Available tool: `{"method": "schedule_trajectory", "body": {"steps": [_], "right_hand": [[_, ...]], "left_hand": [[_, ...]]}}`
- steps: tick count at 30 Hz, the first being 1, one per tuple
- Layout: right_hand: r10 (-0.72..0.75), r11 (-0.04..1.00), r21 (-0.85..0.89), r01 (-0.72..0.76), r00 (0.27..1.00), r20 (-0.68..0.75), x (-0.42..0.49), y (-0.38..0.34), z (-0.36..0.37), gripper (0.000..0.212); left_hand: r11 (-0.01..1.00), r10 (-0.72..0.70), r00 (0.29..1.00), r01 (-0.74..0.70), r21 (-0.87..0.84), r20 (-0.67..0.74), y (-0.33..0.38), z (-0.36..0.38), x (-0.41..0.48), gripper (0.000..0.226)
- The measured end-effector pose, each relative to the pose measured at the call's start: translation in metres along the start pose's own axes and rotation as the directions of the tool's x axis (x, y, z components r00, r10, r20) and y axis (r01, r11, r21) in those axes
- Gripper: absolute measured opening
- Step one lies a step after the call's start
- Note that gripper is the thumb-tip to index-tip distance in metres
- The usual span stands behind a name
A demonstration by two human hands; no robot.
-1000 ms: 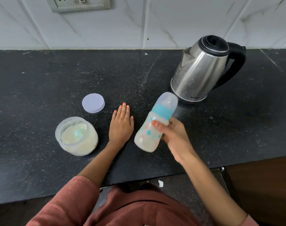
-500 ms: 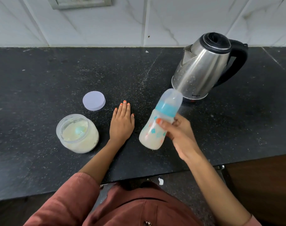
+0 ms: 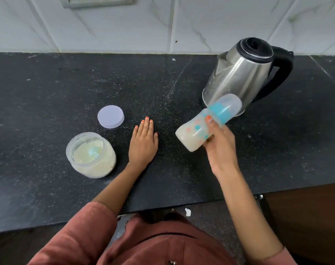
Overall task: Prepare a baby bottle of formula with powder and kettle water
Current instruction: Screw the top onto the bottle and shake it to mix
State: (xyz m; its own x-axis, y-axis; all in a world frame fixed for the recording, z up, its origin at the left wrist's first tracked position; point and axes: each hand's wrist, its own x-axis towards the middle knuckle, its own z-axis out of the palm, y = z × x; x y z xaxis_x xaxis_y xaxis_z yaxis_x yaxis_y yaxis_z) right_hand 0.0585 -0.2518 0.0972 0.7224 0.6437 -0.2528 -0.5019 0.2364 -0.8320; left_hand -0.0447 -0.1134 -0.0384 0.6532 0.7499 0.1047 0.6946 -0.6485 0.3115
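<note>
Head view: the right hand (image 3: 219,148) was clasped around the waist of the capped baby bottle (image 3: 206,124), held steeply tilted above the counter (image 3: 48,96) in front of the kettle (image 3: 239,73), while the left hand (image 3: 143,144) lay flat and empty on the counter beside the open powder jar (image 3: 91,154) and its lid (image 3: 110,117). Judged by its milky fill, the bottle would be moderately heavy, rigid and smooth, best gripped at the narrowed waist.

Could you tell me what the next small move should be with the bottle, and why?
Probably keep shaking a little, then stand it upright. The right hand grips the capped baby bottle tilted above the counter, milky liquid inside. The left hand lies flat, and the powder jar sits open beside its lid.
</note>
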Motion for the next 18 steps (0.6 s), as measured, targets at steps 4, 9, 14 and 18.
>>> {"method": "schedule_trajectory", "body": {"steps": [4, 9, 14, 18], "right_hand": [[0.04, 0.997, -0.059, -0.039, 0.999, 0.015, -0.004, 0.007, 0.0, 0.017], [0.145, 0.94, -0.33, -0.084, 0.975, 0.168, -0.015, 0.013, -0.005, 0.032], [0.052, 0.962, -0.273, -0.014, 0.99, 0.133, 0.001, 0.008, 0.004, 0.023], [0.008, 0.936, -0.351, 0.038, 0.992, 0.129, 0.02, 0.012, 0.008, 0.03]], "left_hand": [[1.0, -0.006, 1.0, 0.006, 0.012, 0.012, 0.0, 0.0, 0.0, 0.05], [1.0, -0.012, 1.0, 0.011, 0.028, 0.027, 0.0, -0.001, 0.0, 0.051], [1.0, -0.006, 0.999, 0.006, 0.021, 0.033, 0.0, -0.002, 0.0, 0.051], [1.0, -0.006, 1.0, 0.006, 0.011, 0.018, 0.0, -0.002, 0.0, 0.051]]}}
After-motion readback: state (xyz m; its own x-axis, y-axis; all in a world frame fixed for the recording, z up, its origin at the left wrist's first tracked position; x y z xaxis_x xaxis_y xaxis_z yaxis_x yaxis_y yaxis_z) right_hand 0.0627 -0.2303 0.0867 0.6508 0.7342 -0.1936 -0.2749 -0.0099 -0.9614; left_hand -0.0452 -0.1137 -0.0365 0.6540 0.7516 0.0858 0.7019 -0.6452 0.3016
